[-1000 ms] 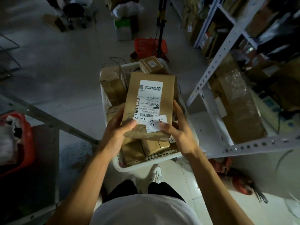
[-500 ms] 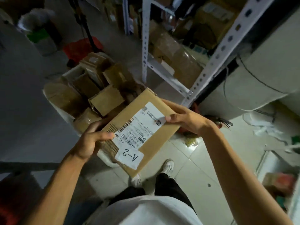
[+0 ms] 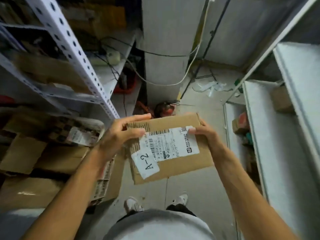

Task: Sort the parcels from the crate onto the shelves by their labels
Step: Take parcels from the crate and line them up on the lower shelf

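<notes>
I hold a flat brown cardboard parcel [image 3: 174, 163] in front of me, above the floor. It carries a white shipping label and a white sticker reading "A-2" [image 3: 145, 163]. My left hand [image 3: 119, 134] grips its left end, thumb on top. My right hand [image 3: 204, 134] holds the far right corner, thumb on the shipping label. The crate [image 3: 103, 182] shows only as a pale slotted wall at the lower left, partly hidden by my left arm.
A white perforated metal shelf unit [image 3: 78, 54] stands at the left, with several cardboard boxes [image 3: 52, 153] below it. White shelves [image 3: 277, 135] run along the right. A pillar [image 3: 164, 40], loose cables and a red fire extinguisher [image 3: 166, 108] lie ahead on the floor.
I have turned right, away from the crate, carrying the parcel. The crate slid to the lower left and the right-hand shelves came into view. Both hands kept their hold.
</notes>
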### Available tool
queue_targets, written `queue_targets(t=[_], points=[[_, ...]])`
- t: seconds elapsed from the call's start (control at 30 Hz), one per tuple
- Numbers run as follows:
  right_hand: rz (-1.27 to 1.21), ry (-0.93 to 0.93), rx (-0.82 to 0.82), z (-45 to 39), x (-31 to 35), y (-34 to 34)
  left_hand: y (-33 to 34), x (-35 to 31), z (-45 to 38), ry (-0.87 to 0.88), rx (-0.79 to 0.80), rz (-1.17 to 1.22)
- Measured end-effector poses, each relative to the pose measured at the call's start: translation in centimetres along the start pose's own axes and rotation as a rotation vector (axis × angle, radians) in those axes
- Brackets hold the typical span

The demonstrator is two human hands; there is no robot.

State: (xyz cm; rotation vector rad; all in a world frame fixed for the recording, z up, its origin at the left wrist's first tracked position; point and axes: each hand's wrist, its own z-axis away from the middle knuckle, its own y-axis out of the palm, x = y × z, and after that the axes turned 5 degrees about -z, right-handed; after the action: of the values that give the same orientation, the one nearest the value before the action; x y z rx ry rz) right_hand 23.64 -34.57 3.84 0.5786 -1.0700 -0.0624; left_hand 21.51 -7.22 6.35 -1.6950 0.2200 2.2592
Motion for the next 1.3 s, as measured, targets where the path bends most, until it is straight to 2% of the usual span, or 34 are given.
queue_targets(t=[0.13, 0.2, 0.37, 0.5, 0.6, 0.7, 0.83, 0.9, 0.97, 1.13, 1.23, 1.3], points=[[-0.333, -0.120, -0.185, 5.5, -0.4, -6.2, 8.3, -3.0, -5.4, 0.074, 0.031, -0.013], [-0.423, -0.215, -0.262, 7.4, -0.3, -9.3, 12.4, -2.8, -7.2, 0.091, 0.067, -0.056], [-0.498, -0.502, -0.648, 10.6, 0.0, -15.6, 23.2, -1.9, -10.3, 0.083, 0.003, 0.007], [-0.556, -0.635, -0.882, 13.3, -0.8, -17.1, 31.7, -1.0, -11.8, 0.054, 0.135, 0.068], [-0.583, -0.710, -1.027, 15.2, -1.6, -18.4, 35.3, -0.6, -12.5, 0.037, 0.242, 0.087], [-0.572, -0.631, -1.167, 17.7, -2.2, -19.4, 37.0, -1.3, -14.7, 0.037, 0.402, 0.068], [-0.325, -0.493, -1.260, 20.7, -2.0, -20.4, 39.1, -3.2, -20.5, 0.031, 0.699, 0.001], [-0.280, -0.503, -1.274, 21.3, -1.6, -20.7, 40.9, -3.9, -23.1, 0.002, 0.881, -0.051], [-0.305, -0.533, -1.367, 21.2, -1.4, -20.9, 42.9, -4.5, -24.5, 0.020, 1.011, -0.139], [-0.382, -0.542, -1.658, 20.4, -1.1, -22.5, 48.2, -5.8, -26.1, 0.141, 1.267, -0.329], [-0.350, -0.497, -1.710, 20.4, -1.3, -23.1, 49.6, -4.9, -26.3, 0.150, 1.369, -0.359], [-0.320, -0.451, -1.714, 20.3, -1.9, -23.5, 49.8, -3.8, -26.5, 0.130, 1.371, -0.370]])
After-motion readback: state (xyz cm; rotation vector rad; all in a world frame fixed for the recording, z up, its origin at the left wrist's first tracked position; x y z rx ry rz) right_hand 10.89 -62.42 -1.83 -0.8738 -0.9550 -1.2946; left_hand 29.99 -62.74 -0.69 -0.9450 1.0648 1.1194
